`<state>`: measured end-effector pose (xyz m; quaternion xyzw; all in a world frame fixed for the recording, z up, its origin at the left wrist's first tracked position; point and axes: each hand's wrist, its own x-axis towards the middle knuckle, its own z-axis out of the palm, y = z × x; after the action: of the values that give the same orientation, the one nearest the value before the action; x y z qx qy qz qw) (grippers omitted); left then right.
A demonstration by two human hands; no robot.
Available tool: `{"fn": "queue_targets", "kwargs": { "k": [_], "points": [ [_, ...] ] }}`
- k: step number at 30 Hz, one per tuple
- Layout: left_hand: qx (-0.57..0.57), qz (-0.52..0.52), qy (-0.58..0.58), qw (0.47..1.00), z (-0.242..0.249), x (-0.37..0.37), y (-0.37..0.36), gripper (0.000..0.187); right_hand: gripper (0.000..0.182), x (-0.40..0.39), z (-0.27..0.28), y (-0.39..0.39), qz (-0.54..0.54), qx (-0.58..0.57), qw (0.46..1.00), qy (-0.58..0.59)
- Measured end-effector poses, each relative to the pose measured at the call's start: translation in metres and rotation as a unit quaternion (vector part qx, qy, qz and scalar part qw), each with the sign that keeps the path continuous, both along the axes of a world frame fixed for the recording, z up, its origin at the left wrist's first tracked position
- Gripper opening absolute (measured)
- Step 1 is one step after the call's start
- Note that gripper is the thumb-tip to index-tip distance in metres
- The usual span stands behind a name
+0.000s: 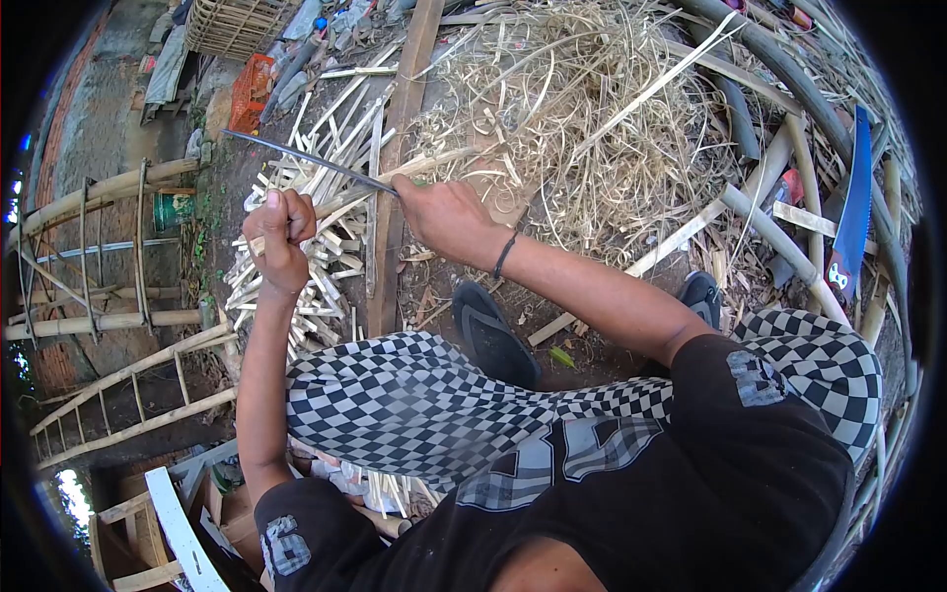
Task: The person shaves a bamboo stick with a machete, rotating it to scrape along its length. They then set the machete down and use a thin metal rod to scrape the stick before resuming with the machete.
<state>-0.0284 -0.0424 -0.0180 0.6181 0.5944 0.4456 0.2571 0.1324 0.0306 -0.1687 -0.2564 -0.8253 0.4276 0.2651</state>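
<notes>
My left hand (281, 237) is closed around one end of a pale bamboo strip (340, 207). My right hand (444, 215) is closed on a knife, its handle hidden in the fist. The long, thin knife blade (306, 163) points to the upper left and crosses over the strip near my right fingers. Beyond my right hand the strip seems to carry on above the ground. Below both hands lies a heap of split bamboo sticks (316, 266), beside a long wooden plank (390, 237).
Curly bamboo shavings (592, 109) cover the ground ahead. A blue-bladed handsaw (853, 202) leans among bamboo poles (779, 237) at right. Bamboo ladder-like frames (128, 395) stand at left, with an orange crate (252, 91) and a woven basket (232, 25) farther off.
</notes>
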Motion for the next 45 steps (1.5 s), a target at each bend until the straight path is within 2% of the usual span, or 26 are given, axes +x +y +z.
{"fn": "queue_targets", "kwargs": {
  "k": [1,3,5,6,9,10,12,13,15,17,18,20,22,23,25,28,30,33,34,36,37,39,42,44,45],
  "points": [
    [-0.001,0.000,0.001,1.000,0.001,0.001,0.000,0.049,0.019,-0.002,-0.017,0.002,0.000,-0.001,1.000,0.001],
    [-0.023,-0.003,0.029,0.999,0.000,0.002,-0.001,0.046,0.018,-0.009,-0.083,0.010,-0.057,-0.051,0.994,-0.072],
    [-0.032,0.020,0.027,0.999,-0.003,-0.003,-0.005,0.047,0.019,-0.010,-0.125,0.016,-0.076,-0.028,0.994,-0.079],
    [-0.023,-0.005,0.014,1.000,-0.003,-0.003,-0.004,0.047,0.020,-0.010,-0.133,0.022,-0.102,-0.007,0.991,-0.081],
    [-0.011,-0.017,-0.004,1.000,-0.003,-0.003,0.006,0.050,0.022,-0.016,-0.051,0.006,-0.091,-0.026,0.992,-0.078],
    [-0.001,0.002,-0.002,1.000,-0.002,-0.008,0.007,0.050,0.022,-0.013,-0.040,0.004,-0.091,-0.026,0.992,-0.078],
    [0.005,0.034,-0.011,0.999,0.001,-0.015,0.007,0.050,0.026,-0.012,-0.027,0.000,-0.015,-0.019,0.999,-0.041],
    [0.004,0.034,-0.006,0.999,0.002,-0.018,0.006,0.050,0.026,-0.015,-0.040,0.002,-0.015,-0.019,0.999,-0.037],
    [-0.009,0.028,0.007,1.000,-0.001,-0.021,0.006,0.047,0.021,-0.016,-0.105,0.021,-0.054,-0.048,0.990,-0.122],
    [-0.009,0.037,0.000,0.999,-0.001,-0.028,0.003,0.046,0.027,-0.013,-0.161,0.046,-0.078,-0.018,0.977,-0.197],
    [-0.017,0.050,-0.006,0.999,0.001,-0.030,0.006,0.046,0.027,-0.018,-0.150,0.048,-0.083,-0.018,0.978,-0.192],
    [-0.026,0.067,-0.015,0.997,0.002,-0.028,0.013,0.047,0.030,-0.028,-0.108,0.053,-0.054,-0.081,0.962,-0.256],
    [-0.020,0.052,-0.017,0.998,0.003,-0.028,0.017,0.047,0.029,-0.033,-0.074,0.036,-0.082,-0.022,0.979,-0.185],
    [-0.021,0.044,-0.020,0.999,0.002,-0.030,0.016,0.047,0.029,-0.030,-0.056,0.029,-0.081,-0.023,0.979,-0.188],
    [-0.025,0.059,-0.017,0.998,0.003,-0.033,0.015,0.046,0.028,-0.025,-0.029,0.019,-0.022,-0.004,0.994,-0.102],
    [-0.027,0.084,-0.059,0.994,0.007,-0.035,0.016,0.045,0.029,-0.021,-0.087,0.024,-0.003,-0.011,0.994,-0.104],
    [-0.036,0.105,-0.060,0.992,0.007,-0.041,0.014,0.045,0.028,-0.015,-0.154,0.034,-0.111,-0.127,0.967,-0.193],
    [-0.034,0.119,-0.068,0.990,0.000,-0.055,0.014,0.045,0.022,-0.019,-0.148,0.052,-0.086,-0.071,0.968,-0.223],
    [-0.032,0.117,-0.085,0.989,0.001,-0.055,0.016,0.047,0.019,-0.019,-0.111,0.057,-0.052,-0.101,0.961,-0.253],
    [-0.033,0.113,-0.102,0.988,0.002,-0.055,0.017,0.048,0.025,-0.019,-0.072,0.043,-0.062,-0.035,0.981,-0.181],
    [-0.033,0.113,-0.103,0.988,0.004,-0.054,0.018,0.048,0.025,-0.022,-0.058,0.035,-0.062,-0.035,0.981,-0.183],
    [-0.026,0.113,-0.090,0.989,0.005,-0.054,0.014,0.047,0.036,-0.025,-0.043,0.021,-0.024,0.020,0.992,-0.119],
    [-0.029,0.106,-0.092,0.990,0.003,-0.058,0.014,0.046,0.045,-0.012,-0.095,0.026,0.009,0.046,0.988,-0.145],
    [-0.042,0.088,-0.116,0.988,0.001,-0.069,0.010,0.043,0.041,0.005,-0.155,0.037,-0.090,-0.102,0.963,-0.233],
    [-0.039,0.090,-0.118,0.988,-0.002,-0.072,0.008,0.043,0.041,0.006,-0.165,0.046,-0.089,-0.099,0.963,-0.235]
  ]
}}
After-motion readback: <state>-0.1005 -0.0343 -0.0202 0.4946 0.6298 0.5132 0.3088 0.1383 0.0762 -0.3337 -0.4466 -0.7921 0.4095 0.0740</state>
